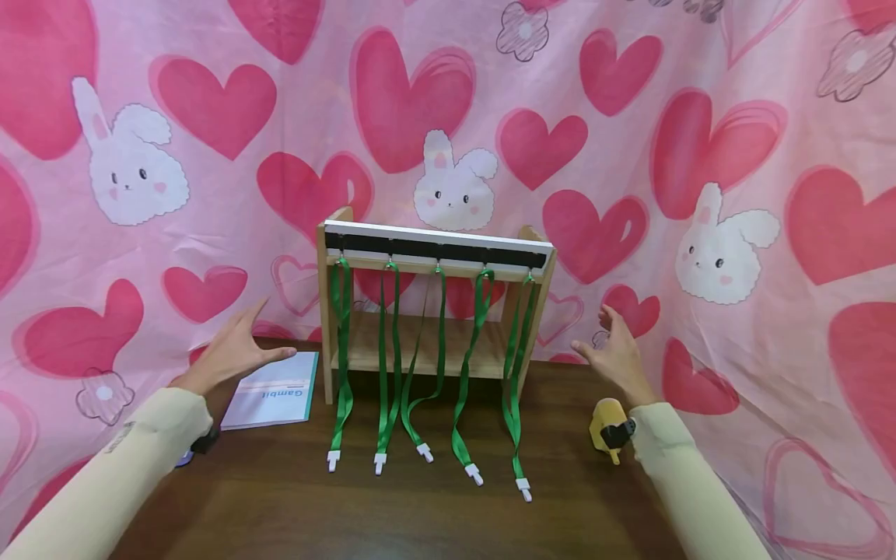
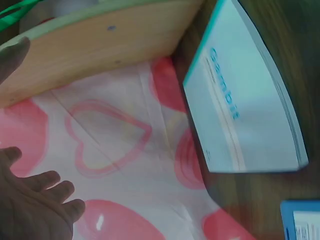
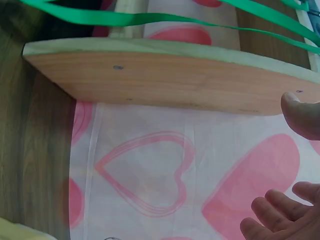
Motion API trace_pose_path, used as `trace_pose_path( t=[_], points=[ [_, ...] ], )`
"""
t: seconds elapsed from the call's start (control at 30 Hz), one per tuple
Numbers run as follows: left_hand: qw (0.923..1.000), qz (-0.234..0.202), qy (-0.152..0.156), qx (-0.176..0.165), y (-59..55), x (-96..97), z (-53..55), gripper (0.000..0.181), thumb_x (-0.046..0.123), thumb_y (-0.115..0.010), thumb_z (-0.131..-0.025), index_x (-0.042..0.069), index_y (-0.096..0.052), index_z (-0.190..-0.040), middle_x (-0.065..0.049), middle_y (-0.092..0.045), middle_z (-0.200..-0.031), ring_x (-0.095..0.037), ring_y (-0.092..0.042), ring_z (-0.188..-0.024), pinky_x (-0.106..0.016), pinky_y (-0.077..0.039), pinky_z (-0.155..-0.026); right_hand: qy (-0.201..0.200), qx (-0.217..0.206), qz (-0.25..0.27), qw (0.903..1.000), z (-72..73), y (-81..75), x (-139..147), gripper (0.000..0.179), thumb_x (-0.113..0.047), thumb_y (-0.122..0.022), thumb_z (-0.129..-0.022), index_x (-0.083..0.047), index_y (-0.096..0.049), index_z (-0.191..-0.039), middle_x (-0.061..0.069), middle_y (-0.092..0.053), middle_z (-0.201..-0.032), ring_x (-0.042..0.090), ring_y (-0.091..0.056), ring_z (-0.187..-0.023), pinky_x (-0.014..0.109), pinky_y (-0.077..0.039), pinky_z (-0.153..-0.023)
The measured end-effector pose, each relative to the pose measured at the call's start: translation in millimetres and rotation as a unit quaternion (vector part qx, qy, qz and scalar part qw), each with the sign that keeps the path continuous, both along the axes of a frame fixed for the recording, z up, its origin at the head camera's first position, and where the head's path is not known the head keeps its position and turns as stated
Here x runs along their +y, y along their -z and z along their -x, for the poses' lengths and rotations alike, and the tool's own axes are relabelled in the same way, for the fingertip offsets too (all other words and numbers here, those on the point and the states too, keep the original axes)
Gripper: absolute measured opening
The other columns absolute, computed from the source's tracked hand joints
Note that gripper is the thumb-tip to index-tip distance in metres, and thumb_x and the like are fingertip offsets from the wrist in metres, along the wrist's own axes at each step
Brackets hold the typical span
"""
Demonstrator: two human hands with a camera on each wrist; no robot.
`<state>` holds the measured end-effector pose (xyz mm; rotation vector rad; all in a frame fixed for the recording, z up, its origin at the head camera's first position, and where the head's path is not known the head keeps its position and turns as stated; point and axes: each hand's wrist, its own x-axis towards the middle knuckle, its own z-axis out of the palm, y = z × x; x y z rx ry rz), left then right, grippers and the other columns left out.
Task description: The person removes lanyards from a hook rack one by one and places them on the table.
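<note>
A small wooden rack (image 1: 413,342) stands against the cloth backdrop, with a white-and-black strip (image 1: 441,247) along its top front. Several green lanyards (image 1: 344,334) hang in a row from hooks on that strip, their white clips (image 1: 380,463) lying on the table. To the rack's left, my left hand (image 1: 234,350) is held in the air, fingers spread, above a white book (image 1: 273,389) marked "Gambit". On the other side my right hand (image 1: 616,354) is likewise raised with thumb and fingers apart. Neither hand holds anything; both are apart from the rack's side panels (image 3: 175,80).
A yellow object (image 1: 607,426) with a black part sits on the brown wooden table (image 1: 420,521) by the right wrist. In the left wrist view, a blue-edged card (image 2: 300,220) lies near the book. Pink heart-and-rabbit cloth (image 1: 448,93) hangs close behind and at both sides.
</note>
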<state>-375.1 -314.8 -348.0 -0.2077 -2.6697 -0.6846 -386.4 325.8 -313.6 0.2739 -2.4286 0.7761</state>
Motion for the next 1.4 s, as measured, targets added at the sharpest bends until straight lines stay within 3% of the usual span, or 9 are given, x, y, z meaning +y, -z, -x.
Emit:
trace_pose_path(
  t=[0.23,0.47,0.7,0.9,1.2,1.4],
  points=[
    [0.9982,-0.060,0.003,-0.003,-7.9,14.6,-0.2,0.122,0.062,-0.076,-0.078,0.016,-0.003,-0.165,-0.030,-0.024,-0.163,-0.059,-0.030,-0.142,-0.082,-0.036,-0.101,0.000,-0.025,0.047,0.9986,-0.5,-1.9,-4,0.090,-0.035,-0.074,-0.091,-0.004,-0.022,-0.158,0.025,-0.043,-0.155,0.044,-0.046,-0.140,0.062,-0.042,-0.114],
    [0.9911,-0.132,0.017,-0.012,-15.6,25.9,1.8,0.120,0.061,-0.075,-0.081,0.019,0.000,-0.165,-0.029,-0.025,-0.164,-0.055,-0.030,-0.145,-0.078,-0.039,-0.104,-0.004,-0.049,0.089,0.9948,-6.0,-7.3,-9,0.089,-0.039,-0.071,-0.094,-0.007,-0.021,-0.159,0.023,-0.042,-0.157,0.043,-0.044,-0.143,0.059,-0.041,-0.116],
    [0.9841,-0.171,0.030,-0.038,-22.1,39.3,3.4,0.117,0.062,-0.073,-0.083,0.021,-0.001,-0.165,-0.025,-0.024,-0.166,-0.051,-0.030,-0.149,-0.070,-0.041,-0.109,-0.018,-0.042,0.129,0.9906,-7.4,-11.8,-17,0.082,-0.040,-0.069,-0.095,-0.006,-0.027,-0.157,0.022,-0.045,-0.155,0.041,-0.048,-0.141,0.057,-0.042,-0.116],
    [0.9762,-0.208,0.040,-0.045,-22.0,45.7,3.6,0.112,0.061,-0.071,-0.085,0.010,-0.011,-0.164,-0.025,-0.028,-0.165,-0.050,-0.032,-0.149,-0.063,-0.041,-0.113,-0.024,-0.039,0.143,0.9887,-6.1,-17.2,-27,0.077,-0.039,-0.069,-0.095,-0.006,-0.033,-0.154,0.020,-0.049,-0.153,0.039,-0.053,-0.139,0.053,-0.045,-0.114],
    [0.9773,-0.204,0.035,-0.047,-26.8,56.0,7.6,0.104,0.062,-0.070,-0.086,0.006,-0.024,-0.161,-0.024,-0.035,-0.162,-0.047,-0.040,-0.146,-0.057,-0.047,-0.110,-0.036,-0.012,0.157,0.9868,-6.1,-25.0,-44,0.070,-0.034,-0.072,-0.094,-0.004,-0.042,-0.148,0.018,-0.056,-0.148,0.035,-0.059,-0.133,0.047,-0.048,-0.111],
    [0.9721,-0.225,0.049,-0.047,-29.6,62.2,12.2,0.100,0.059,-0.070,-0.088,0.006,-0.026,-0.160,-0.022,-0.040,-0.160,-0.042,-0.045,-0.144,-0.052,-0.048,-0.109,-0.056,-0.006,0.162,0.9852,-8.2,-27.8,-54,0.066,-0.034,-0.071,-0.095,-0.005,-0.044,-0.148,0.016,-0.057,-0.147,0.033,-0.059,-0.133,0.045,-0.049,-0.110]
  ],
)
